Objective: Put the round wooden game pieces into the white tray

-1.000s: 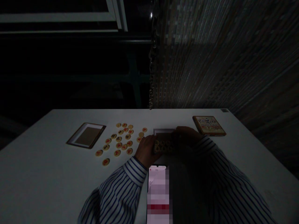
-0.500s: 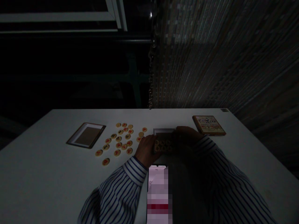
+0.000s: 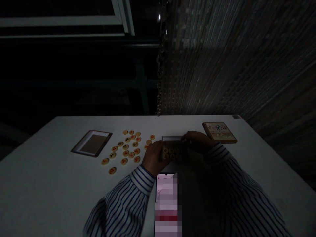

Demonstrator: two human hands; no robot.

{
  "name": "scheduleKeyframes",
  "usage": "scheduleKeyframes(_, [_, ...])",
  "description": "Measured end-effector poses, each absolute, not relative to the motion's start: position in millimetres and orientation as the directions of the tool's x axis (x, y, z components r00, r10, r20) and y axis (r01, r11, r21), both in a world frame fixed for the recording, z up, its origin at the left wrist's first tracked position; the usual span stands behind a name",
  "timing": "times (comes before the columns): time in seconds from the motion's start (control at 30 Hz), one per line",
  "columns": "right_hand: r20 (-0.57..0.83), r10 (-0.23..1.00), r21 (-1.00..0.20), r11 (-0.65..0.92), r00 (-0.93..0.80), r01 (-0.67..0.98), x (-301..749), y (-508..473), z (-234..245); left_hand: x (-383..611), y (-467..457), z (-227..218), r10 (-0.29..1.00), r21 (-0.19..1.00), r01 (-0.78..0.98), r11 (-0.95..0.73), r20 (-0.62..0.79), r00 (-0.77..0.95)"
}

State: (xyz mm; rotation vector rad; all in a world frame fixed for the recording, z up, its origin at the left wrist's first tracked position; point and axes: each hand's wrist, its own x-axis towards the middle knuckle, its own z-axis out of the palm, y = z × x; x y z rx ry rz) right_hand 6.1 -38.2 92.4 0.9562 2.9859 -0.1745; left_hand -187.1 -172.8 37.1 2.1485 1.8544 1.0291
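A small open box (image 3: 170,138) stands in the middle of the table, with several round xiangqi pieces (image 3: 172,153) lying in rows in its near part. My left hand (image 3: 153,158) is closed around the box's left side. Over the box's right side is my right hand (image 3: 198,141), its fingers curled; deep shadow hides what they hold, if anything. Left of the box, several loose xiangqi pieces (image 3: 125,146) with red or black characters are spread on the table; some look blank on top.
An upturned box lid (image 3: 94,143) lies at the left of the white table (image 3: 59,184). A closed, printed box (image 3: 219,132) is at the right. A lit phone (image 3: 166,197) lies between my forearms. Behind the table hangs a strand curtain (image 3: 204,65). The room is dark.
Both hands stay at the box. My right hand's fingers have shifted slightly at its right side. The view has moved a little; the loose pieces lie as before.
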Motion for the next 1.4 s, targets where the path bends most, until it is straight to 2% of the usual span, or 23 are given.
scheduleKeyframes(0.27, [0.045, 0.557, -0.082, 0.830, -0.830, 0.552, 4.7, -46.8, 100.9, -201.2, -180.6, 63.2, 0.870, 0.623, 0.770, -0.137, 0.448, -0.207])
scheduleKeyframes(0.43, [0.048, 0.558, -0.100, 0.828, -0.829, 0.552, 2.2, -62.3, 106.6, -220.7, -196.3, 86.8, 0.832, 0.656, 0.753, -0.054, 0.447, -0.330])
scheduleKeyframes(0.6, [0.049, 0.504, -0.098, 0.862, -0.862, 0.498, -4.3, -78.3, 111.6, -239.6, -219.0, 97.2, 0.809, 0.691, 0.723, -0.011, 0.431, -0.399])
scheduleKeyframes(0.73, [0.056, 0.450, -0.080, 0.892, -0.891, 0.445, -10.4, -91.6, 114.4, -245.9, -242.1, 91.6, 0.824, 0.685, 0.727, -0.043, 0.435, -0.362])
scheduleKeyframes(0.83, [0.070, 0.427, -0.069, 0.904, -0.902, 0.422, -12.9, -98.2, 116.1, -246.0, -262.0, 85.0, 0.900, 0.657, 0.746, -0.112, 0.385, -0.204])
scheduleKeyframes(1.0, [0.101, 0.495, -0.055, 0.869, -0.863, 0.491, -15.0, -100.8, 120.3, -241.5, -290.5, 70.5, 0.966, 0.610, 0.778, -0.151, 0.259, -0.015])
scheduleKeyframes(1.17, [0.169, 0.604, -0.070, 0.796, -0.779, 0.602, -20.9, -101.1, 125.3, -233.8, -305.7, 50.1, 0.976, 0.516, 0.853, -0.077, 0.215, -0.041])
scheduleKeyframes(1.4, [0.195, 0.542, -0.097, 0.840, -0.817, 0.534, -37.3, -103.3, 125.5, -223.9, -319.4, 38.1, 0.975, 0.429, 0.904, 0.006, 0.200, -0.101])
